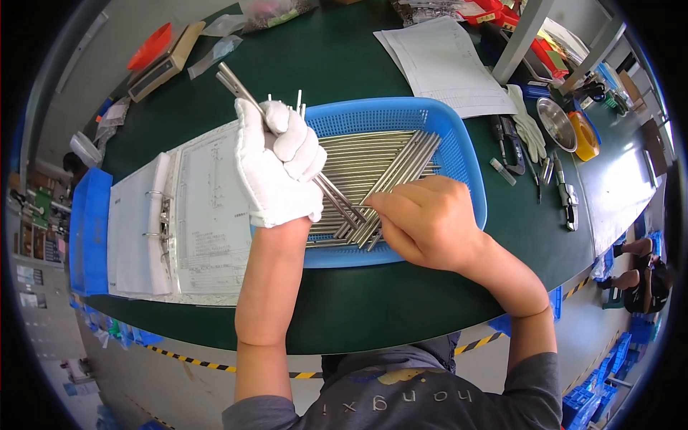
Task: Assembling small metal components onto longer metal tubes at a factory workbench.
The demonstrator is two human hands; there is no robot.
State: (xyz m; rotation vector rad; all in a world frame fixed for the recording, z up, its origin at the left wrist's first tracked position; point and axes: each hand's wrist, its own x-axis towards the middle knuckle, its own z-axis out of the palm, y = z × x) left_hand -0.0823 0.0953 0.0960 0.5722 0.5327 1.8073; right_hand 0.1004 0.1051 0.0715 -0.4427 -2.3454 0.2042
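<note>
My left hand (278,168), in a white glove, is closed round a few slim metal rods (236,84), which slant from the upper left down toward the right. Bare, my right hand (433,222) has its fingers curled in a pinch at the lower ends of those rods; a thin piece shows at its fingertips, too small to name. Both hands are over a blue perforated basket (469,161). Inside it lie many metal rods (351,147), most of them lengthwise, with a bundle (405,168) slanting across on top. Several thin rod ends (299,100) stick up behind the glove.
An open ring binder (208,208) lies left of the basket, beside a blue bin (91,229). Paper sheets (451,64) are at the back. To the right are a white glove (527,125), a metal bowl (557,123) and a caliper (566,192). A scale (165,61) stands back left.
</note>
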